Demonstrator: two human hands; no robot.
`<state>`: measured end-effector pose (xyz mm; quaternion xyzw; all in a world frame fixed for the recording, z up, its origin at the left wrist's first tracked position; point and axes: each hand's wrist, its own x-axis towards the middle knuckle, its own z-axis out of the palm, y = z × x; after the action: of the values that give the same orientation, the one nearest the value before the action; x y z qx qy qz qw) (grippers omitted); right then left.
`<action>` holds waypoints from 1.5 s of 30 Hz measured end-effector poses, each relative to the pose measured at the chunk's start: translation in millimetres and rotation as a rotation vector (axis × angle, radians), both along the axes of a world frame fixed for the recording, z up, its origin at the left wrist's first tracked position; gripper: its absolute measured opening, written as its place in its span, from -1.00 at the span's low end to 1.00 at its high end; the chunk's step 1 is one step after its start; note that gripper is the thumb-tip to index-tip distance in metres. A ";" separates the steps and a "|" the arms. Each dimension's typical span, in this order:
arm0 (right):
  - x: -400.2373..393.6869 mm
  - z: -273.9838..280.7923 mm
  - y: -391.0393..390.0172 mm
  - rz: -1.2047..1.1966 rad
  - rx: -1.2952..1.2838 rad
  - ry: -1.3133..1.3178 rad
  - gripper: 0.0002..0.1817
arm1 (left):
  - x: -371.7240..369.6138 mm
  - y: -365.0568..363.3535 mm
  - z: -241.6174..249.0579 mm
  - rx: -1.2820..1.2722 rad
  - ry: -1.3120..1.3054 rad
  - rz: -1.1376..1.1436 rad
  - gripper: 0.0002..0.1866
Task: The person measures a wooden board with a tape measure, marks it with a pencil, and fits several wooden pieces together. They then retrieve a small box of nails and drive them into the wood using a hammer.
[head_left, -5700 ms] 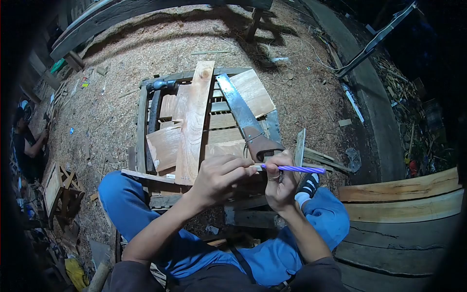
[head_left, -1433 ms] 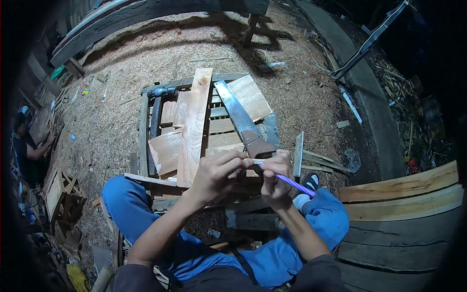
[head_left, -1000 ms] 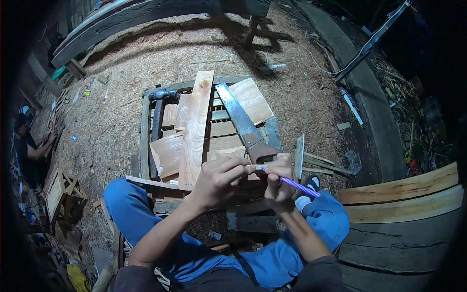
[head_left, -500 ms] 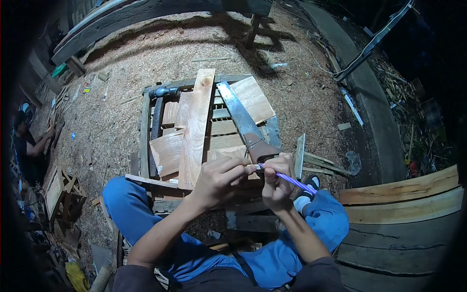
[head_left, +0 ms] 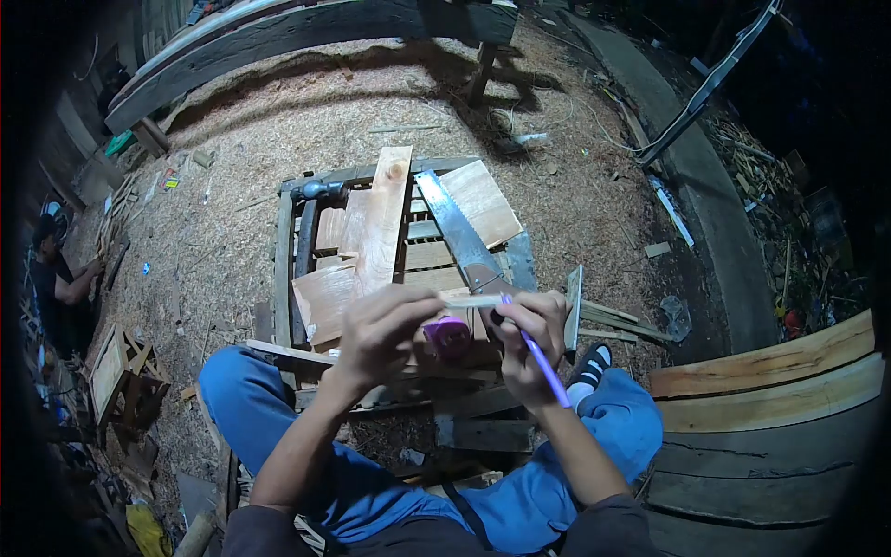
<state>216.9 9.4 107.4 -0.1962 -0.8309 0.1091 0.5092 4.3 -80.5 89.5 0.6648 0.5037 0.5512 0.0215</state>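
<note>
My left hand (head_left: 376, 334) is closed, its fingertips at one end of a pale, thin strip (head_left: 471, 302) that spans the gap to my right hand. A pink, rounded tape measure (head_left: 448, 337) shows beside the left fingers, just under the strip; the palm side of that hand is hidden. My right hand (head_left: 535, 339) is closed around a striped purple pencil (head_left: 548, 369), tilted with its lower end toward my knee. The pencil's upper end meets the strip's right end. Under both hands, a handsaw (head_left: 455, 218) rests on a slatted wooden stand, beside a long board (head_left: 382, 223).
A hammer (head_left: 317, 190) lies at the stand's back left corner. Thin wood sheets (head_left: 478, 200) lie around the saw. Long planks (head_left: 761, 399) are at right, a heavy beam (head_left: 316, 42) stands at the back, and another person (head_left: 65, 278) sits at far left.
My hands have moved apart, the left one leftward. The pink tape measure and the pale strip between the hands now show. The pencil has swung steeper in my right hand.
</note>
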 end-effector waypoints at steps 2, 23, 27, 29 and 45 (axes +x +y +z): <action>-3.7 7.2 6.9 -0.066 0.073 -0.163 -0.66 | -21.0 -9.7 21.7 0.069 0.181 0.158 -0.64; -47.7 -25.0 5.8 0.254 -0.360 -0.890 -0.30 | -81.0 -67.7 -16.0 -0.057 0.095 0.417 -0.73; -46.5 -24.9 8.0 0.327 -0.437 -0.810 -0.31 | -66.1 -67.0 -7.0 -0.005 0.274 0.332 -0.68; -45.6 -25.4 10.3 0.304 -0.384 -0.755 -0.36 | -58.5 -62.6 -6.4 0.002 0.252 0.298 -0.65; -14.6 17.7 16.7 0.172 -0.382 -0.393 -0.47 | -7.3 -16.4 -10.2 0.037 0.137 -0.013 -0.66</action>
<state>202.3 26.2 125.1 -0.2349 -0.8915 0.2663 0.2812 -3.0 -96.9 79.3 0.7044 0.4895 0.5136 -0.0216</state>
